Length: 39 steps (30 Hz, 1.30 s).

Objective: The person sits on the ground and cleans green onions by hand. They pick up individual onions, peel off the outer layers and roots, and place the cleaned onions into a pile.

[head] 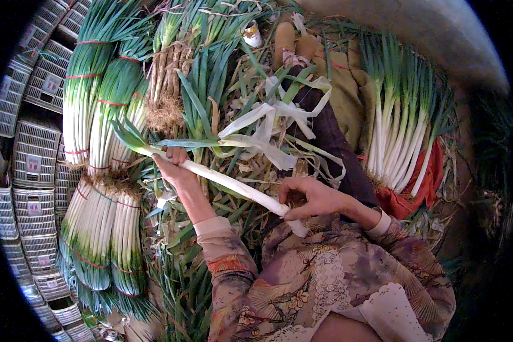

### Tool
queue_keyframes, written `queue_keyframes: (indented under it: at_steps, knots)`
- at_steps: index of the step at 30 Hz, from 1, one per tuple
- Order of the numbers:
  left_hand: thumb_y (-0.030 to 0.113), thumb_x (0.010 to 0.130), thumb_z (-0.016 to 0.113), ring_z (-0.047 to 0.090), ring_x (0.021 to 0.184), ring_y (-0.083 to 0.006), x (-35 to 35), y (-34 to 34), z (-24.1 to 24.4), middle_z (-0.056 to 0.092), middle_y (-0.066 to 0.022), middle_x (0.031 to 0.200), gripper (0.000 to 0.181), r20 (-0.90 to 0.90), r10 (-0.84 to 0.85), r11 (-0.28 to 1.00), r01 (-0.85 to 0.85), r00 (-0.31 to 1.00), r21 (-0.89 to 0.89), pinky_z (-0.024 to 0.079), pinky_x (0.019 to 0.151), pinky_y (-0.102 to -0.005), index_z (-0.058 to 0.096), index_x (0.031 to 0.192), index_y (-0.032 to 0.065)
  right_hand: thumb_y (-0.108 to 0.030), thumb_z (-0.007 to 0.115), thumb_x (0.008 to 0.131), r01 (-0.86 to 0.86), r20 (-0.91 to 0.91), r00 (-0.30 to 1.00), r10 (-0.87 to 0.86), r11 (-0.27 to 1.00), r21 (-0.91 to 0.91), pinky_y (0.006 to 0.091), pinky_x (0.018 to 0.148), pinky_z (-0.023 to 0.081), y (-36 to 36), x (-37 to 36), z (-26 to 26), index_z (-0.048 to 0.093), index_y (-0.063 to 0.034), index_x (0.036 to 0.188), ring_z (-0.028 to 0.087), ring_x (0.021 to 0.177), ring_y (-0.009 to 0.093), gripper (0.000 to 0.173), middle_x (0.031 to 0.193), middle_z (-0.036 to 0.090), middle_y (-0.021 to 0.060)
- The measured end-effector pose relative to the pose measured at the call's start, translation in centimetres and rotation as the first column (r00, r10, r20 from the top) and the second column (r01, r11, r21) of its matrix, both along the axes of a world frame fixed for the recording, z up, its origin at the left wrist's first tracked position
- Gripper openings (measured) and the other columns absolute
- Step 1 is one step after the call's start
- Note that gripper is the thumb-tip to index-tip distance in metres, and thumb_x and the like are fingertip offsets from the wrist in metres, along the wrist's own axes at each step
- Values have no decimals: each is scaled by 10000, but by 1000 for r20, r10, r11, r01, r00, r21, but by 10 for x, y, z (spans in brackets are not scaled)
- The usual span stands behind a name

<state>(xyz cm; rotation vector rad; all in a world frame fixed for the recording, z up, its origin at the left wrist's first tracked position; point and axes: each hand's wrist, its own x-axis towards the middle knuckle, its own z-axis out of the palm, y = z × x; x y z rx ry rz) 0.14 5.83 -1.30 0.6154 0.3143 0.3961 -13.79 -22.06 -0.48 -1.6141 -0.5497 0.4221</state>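
A long green onion (pixel 226 180) lies slantwise before me, its green top at the upper left and its white end near my lap. My left hand (pixel 171 164) is wrapped around it just below the leaves. At the white end, my right hand (pixel 314 199) pinches the stalk between thumb and fingers. A short white flap (pixel 298 228) hangs below those fingertips. Long peeled strips of onion skin (pixel 267 122) dangle from the stalk's leafy end and spread over the heap beyond my hands.
Tied bundles of green onions (pixel 85 98) line the left, beside stacked plastic crates (pixel 36 158). Untrimmed onions with brown roots (pixel 164 94) lie at the upper middle. Peeled onions (pixel 397 132) rest on red cloth (pixel 429 179) at right. Leaf scraps (pixel 239 166) cover the ground.
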Motion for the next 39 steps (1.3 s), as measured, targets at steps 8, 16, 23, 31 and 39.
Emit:
queue_keyframes:
  at_steps: [8, 16, 23, 31, 39]
  knots:
    - [274, 889, 296, 267, 443, -106, -4, -11, -6, 316, -4, 595, 248, -78, 0, 1000, 1, 997, 7, 257, 384, -242, 361, 774, 63, -152, 642, 654, 4, 22, 1000, -2, 997, -77, 238, 575, 394, 2, -2, -1, 535, -22, 779, 485, 654, 102, 209, 710, 522, 29]
    - [265, 846, 431, 394, 505, -133, -1, -13, -10, 420, -40, 656, 223, -323, 211, 944, -107, 923, 311, 349, 439, -251, 388, 818, 48, -171, 634, 703, 184, -432, 896, -103, 971, 150, 246, 630, 421, -4, -6, 3, 547, -26, 778, 523, 689, 108, 185, 736, 561, 24]
    - [205, 797, 547, 456, 517, -137, -8, -22, 9, 447, -45, 668, 240, -193, 322, 832, -179, 927, 526, 397, 429, -273, 368, 855, 56, -185, 669, 665, 69, -1, 998, -70, 994, -88, 278, 644, 413, 5, -7, 3, 532, -18, 842, 507, 731, 154, 279, 796, 536, 65]
    - [178, 792, 549, 439, 484, -129, -5, -23, 17, 429, -35, 623, 223, -170, 277, 851, -159, 946, 501, 379, 406, -258, 354, 789, 68, -162, 659, 617, -13, -26, 1000, 7, 970, -243, 283, 629, 404, 14, -5, 13, 496, -12, 812, 488, 695, 167, 295, 750, 510, 84]
    - [188, 789, 553, 448, 479, -128, -3, -19, -4, 441, -45, 605, 225, -190, 227, 867, -110, 955, 486, 376, 393, -254, 370, 783, 56, -161, 635, 600, -28, 45, 998, 43, 959, -282, 335, 625, 400, 16, -7, 7, 469, -6, 805, 501, 691, 264, 306, 737, 500, 129]
